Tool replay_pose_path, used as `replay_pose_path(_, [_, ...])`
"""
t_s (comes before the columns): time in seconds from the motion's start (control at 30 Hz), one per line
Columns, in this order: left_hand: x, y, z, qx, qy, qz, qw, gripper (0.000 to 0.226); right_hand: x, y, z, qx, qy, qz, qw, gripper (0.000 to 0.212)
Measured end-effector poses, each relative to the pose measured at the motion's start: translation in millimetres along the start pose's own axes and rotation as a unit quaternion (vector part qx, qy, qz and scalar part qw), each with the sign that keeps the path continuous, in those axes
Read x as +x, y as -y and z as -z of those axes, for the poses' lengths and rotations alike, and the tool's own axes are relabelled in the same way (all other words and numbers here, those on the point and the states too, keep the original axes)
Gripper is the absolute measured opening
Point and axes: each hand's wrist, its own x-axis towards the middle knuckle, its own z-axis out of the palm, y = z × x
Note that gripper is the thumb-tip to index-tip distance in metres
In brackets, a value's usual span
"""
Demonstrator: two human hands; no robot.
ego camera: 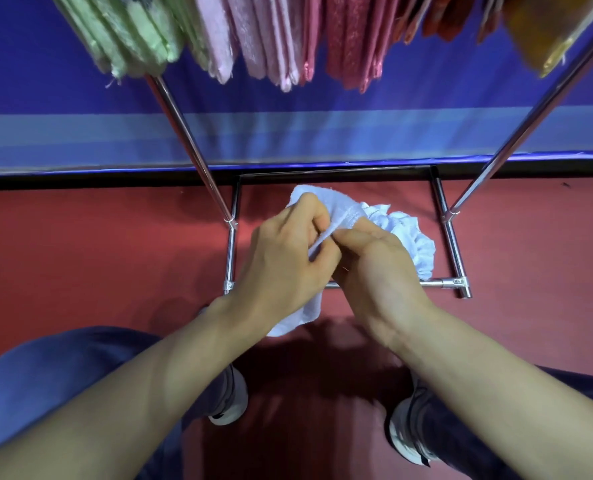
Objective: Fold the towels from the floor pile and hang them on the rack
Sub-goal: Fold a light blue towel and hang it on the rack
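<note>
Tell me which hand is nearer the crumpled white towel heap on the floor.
Right. The right hand is beside the crumpled white towel heap; the left hand lies farther left.

1. Black strip [80, 178]: dark band across the full width at the wall's foot; ref for the rest.
2. Just abv strip, touching it: thin glossy purple edge [80, 169], catches the light.
3. Abv that: wall [63, 64], deep blue-purple, smooth, fabric-like.
4. Pale blue-grey band [323, 133] runs horiz. across wall, a little abv strip.
5. Blw strip: red floor [63, 254], matte, meets strip directly.
6. Furniture: chrome tube rack [451, 237]. Base frame sits on floor just blw strip, back bar close against it. 2 slanted uprights cross strip & rise over wall.
7. Light: bright glints on tubes; soft dark shadow [323, 358] on floor well blw strip.
8. Small dark speck [565, 184] on floor just blw strip, far R.
</note>
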Motion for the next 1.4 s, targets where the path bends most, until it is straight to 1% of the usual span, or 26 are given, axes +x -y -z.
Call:
replay_pose_path(0.03, [0,1,1,0.005,0.011,-0.006,1.000,0.012,0,0,0,0.010,-0.005,-0.006,1.000,0.030])
replay_pose_path(0.07, [-1,1,3,0.016,0.022,-0.013,1.000,0.012,0,0,0,0.019,-0.011,-0.013,1.000,0.030])
replay_pose_path(0.13, [-1,0,7,0.057,0.040,-0.035,0.997,0.011,1,-1,0,0.038,-0.026,-0.035,0.998,0.018])
replay_pose_path(0.17, [-2,-1,8,0.083,0.046,-0.048,0.994,0.011,1,-1,0,0.047,-0.035,-0.049,0.997,0.017])
replay_pose_path(0.27, [-2,-2,11,0.148,0.057,-0.063,0.985,0.014,0,-2,1,0.040,-0.041,-0.067,0.996,0.034])
replay_pose_path(0.33, [-2,-3,12,0.158,0.042,-0.045,0.985,0.017,-1,-4,1,0.026,-0.021,-0.068,0.997,0.044])
replay_pose_path(0.4, [-1,-5,14,0.161,0.024,-0.026,0.986,0.025,-1,-4,0,0.002,-0.014,-0.063,0.998,0.052])
replay_pose_path(0.43, [0,-6,15,0.160,0.018,-0.024,0.987,0.028,-1,-4,-1,-0.013,-0.017,-0.059,0.998,0.051])
replay_pose_path(0.47, [1,-6,16,0.159,0.014,-0.027,0.987,0.029,0,-4,-1,-0.031,-0.024,-0.055,0.998,0.045])
replay_pose_path(0.53, [2,-6,17,0.159,0.009,-0.038,0.987,0.026,1,-4,-2,-0.067,-0.041,-0.048,0.996,0.027])
replay_pose_path(0.57, [2,-7,18,0.161,0.007,-0.041,0.986,0.023,0,-4,-2,-0.077,-0.049,-0.045,0.995,0.025])
replay_pose_path(0.63, [3,-7,19,0.174,0.001,-0.049,0.984,0.014,-2,-4,-2,-0.089,-0.050,-0.030,0.994,0.031])
replay_pose_path(0.7, [3,-6,18,0.194,-0.007,-0.065,0.979,0.008,-2,-7,-1,-0.101,-0.048,-0.021,0.994,0.032])
replay_pose_path(0.77, [3,-6,16,0.201,-0.014,-0.084,0.976,0.009,-3,-7,-1,-0.098,-0.050,-0.031,0.993,0.030])
replay_pose_path(0.83, [2,-6,15,0.201,-0.022,-0.109,0.973,0.010,-2,-7,-1,-0.079,-0.033,-0.052,0.995,0.030])
replay_pose_path(0.97, [2,-5,15,0.209,-0.033,-0.151,0.965,0.012,-2,1,-1,-0.010,-0.015,-0.098,0.995,0.034])
replay_pose_path(1.07, [3,-4,14,0.214,-0.029,-0.163,0.963,0.014,0,1,2,0.002,-0.011,-0.096,0.995,0.036])
replay_pose_path(1.13, [3,-4,16,0.199,0.001,-0.155,0.968,0.008,0,1,4,0.007,0.001,-0.092,0.996,0.042])
replay_pose_path(1.17, [3,-3,17,0.180,0.020,-0.141,0.973,0.005,0,2,4,0.009,0.005,-0.088,0.996,0.041])
replay_pose_path(1.27, [3,-2,17,0.129,0.053,-0.084,0.987,0.021,1,3,2,0.010,0.001,-0.083,0.996,0.033])
replay_pose_path(1.4, [0,2,11,0.142,0.054,-0.053,0.987,0.038,-1,3,-2,0.043,-0.006,-0.077,0.996,0.033])
